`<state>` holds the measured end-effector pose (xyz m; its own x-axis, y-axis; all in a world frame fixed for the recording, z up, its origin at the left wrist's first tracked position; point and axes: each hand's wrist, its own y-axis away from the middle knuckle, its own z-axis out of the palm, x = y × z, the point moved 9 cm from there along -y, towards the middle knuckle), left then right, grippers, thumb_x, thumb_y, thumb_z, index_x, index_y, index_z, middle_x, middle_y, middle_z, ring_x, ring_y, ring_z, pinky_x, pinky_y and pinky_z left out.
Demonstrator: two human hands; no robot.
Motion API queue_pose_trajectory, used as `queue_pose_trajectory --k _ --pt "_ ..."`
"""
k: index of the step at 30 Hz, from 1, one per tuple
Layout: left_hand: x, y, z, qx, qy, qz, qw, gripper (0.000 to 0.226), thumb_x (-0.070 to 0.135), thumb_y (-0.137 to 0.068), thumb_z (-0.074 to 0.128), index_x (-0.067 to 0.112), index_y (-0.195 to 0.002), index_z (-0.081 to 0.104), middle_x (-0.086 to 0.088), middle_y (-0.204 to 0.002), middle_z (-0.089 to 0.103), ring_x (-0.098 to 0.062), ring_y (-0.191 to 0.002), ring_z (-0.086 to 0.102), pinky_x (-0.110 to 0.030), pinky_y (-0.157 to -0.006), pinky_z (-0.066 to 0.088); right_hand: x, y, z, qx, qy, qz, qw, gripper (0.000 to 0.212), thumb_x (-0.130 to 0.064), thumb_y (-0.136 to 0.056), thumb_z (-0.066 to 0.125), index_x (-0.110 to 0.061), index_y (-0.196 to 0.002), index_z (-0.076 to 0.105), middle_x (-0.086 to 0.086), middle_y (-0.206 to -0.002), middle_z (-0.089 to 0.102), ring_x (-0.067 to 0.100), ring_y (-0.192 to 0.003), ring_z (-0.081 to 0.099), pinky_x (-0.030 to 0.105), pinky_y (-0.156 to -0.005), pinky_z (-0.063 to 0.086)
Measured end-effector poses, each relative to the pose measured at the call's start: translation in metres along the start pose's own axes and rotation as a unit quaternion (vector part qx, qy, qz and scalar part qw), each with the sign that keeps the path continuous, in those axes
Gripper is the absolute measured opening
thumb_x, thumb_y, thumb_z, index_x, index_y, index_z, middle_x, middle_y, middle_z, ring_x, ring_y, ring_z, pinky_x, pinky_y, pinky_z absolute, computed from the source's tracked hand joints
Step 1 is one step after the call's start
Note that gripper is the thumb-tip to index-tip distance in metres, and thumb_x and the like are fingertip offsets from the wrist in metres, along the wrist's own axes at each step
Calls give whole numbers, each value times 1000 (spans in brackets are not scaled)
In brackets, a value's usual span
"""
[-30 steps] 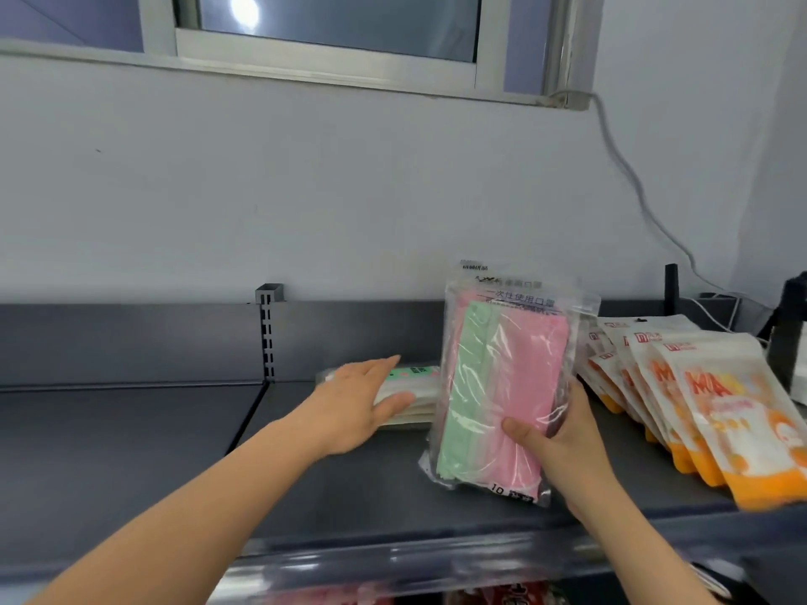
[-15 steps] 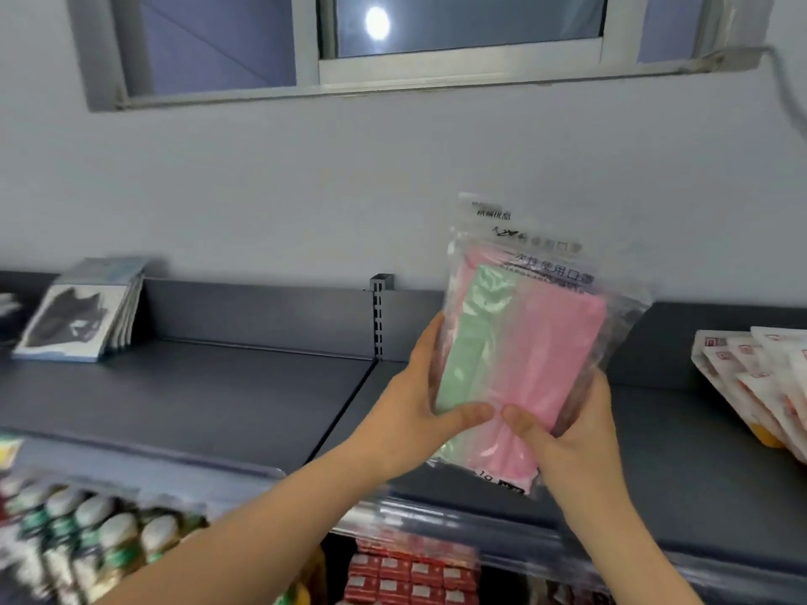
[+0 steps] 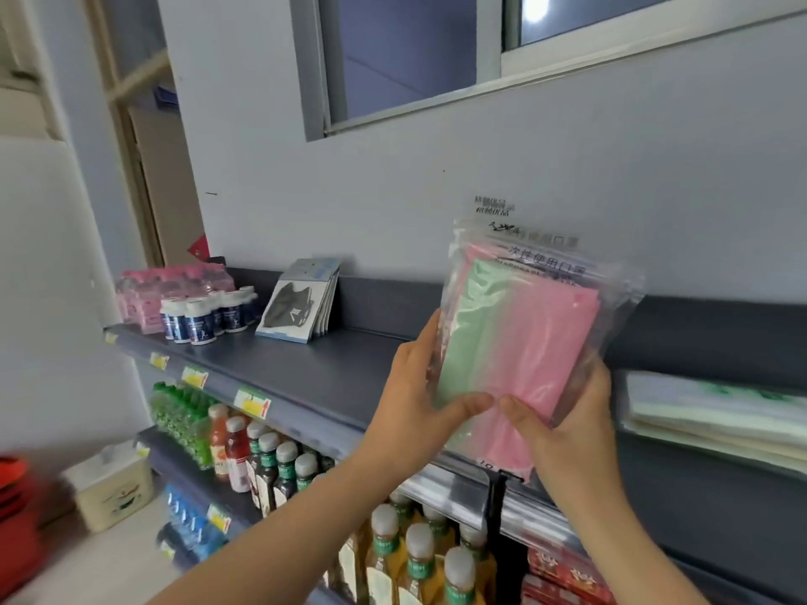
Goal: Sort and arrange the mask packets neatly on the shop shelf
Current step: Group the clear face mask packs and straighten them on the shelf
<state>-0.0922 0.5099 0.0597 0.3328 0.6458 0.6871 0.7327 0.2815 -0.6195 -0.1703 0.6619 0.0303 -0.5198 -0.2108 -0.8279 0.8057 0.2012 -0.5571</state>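
A clear packet of pink and green masks (image 3: 524,338) is held upright in front of me, above the front edge of the dark grey top shelf (image 3: 305,373). My left hand (image 3: 419,399) grips its lower left side and my right hand (image 3: 572,425) grips its lower right side, thumbs on the front. A small row of black-mask packets (image 3: 301,305) leans against the shelf's back wall at the left. A flat stack of pale mask packets (image 3: 716,417) lies on the shelf to the right.
Small white bottles (image 3: 205,318) and pink-wrapped bottle packs (image 3: 148,294) stand at the shelf's left end. Lower shelves hold drink bottles (image 3: 262,456). A tissue box (image 3: 113,486) sits on the floor at left. A window (image 3: 436,50) is above.
My left hand left the flat stack and took hold of the pink and green packet. Both hands lifted it off the shelf, and my view swung left, bringing the black-mask packets and bottles into sight.
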Motion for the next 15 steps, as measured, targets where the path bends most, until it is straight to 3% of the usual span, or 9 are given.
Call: queue_pose_trajectory --k 2,5,8,11,15 --pt "-19 -3 -24 24 -12 -2 1000 92 37 -75 77 47 -144 16 18 -124 40 16 -115 37 1 -93 31 5 -5 31 -14 11 1 1000 89 -27 -68 80 -39 -137 24 -25 -111 50 -18 -88 51 9 -62 40" --pt "-49 -11 -55 37 -16 -4 999 88 36 -78 75 56 -136 12 25 -124 36 20 -115 35 3 -92 30 10 -14 74 -32 41 -8 999 90 -31 -70 78 -40 -139 20 -20 -115 46 -7 -91 51 10 -65 39" --pt "-84 -27 -83 23 -5 -11 1000 88 38 -79 73 54 -142 14 30 -125 34 18 -117 36 -9 -98 38 21 -27 118 -47 78 -6 996 92 -29 -74 76 -40 -141 15 -14 -120 46 5 -95 52 10 -62 41" --pt "-123 -48 -110 -7 -3 -10 1000 87 40 -79 72 48 -145 15 22 -128 38 13 -120 38 -28 -107 39 39 -38 162 -84 146 14 986 90 -23 -78 73 -43 -140 9 -14 -112 51 -6 -80 56 8 -49 45" --pt "-174 -82 -142 -59 -12 -11 998 87 37 -81 71 41 -148 16 10 -131 42 1 -122 42 -36 -107 39 65 -55 216 -135 229 61 962 94 -15 -79 70 -41 -140 4 -33 -102 43 -19 -79 55 2 -54 43"
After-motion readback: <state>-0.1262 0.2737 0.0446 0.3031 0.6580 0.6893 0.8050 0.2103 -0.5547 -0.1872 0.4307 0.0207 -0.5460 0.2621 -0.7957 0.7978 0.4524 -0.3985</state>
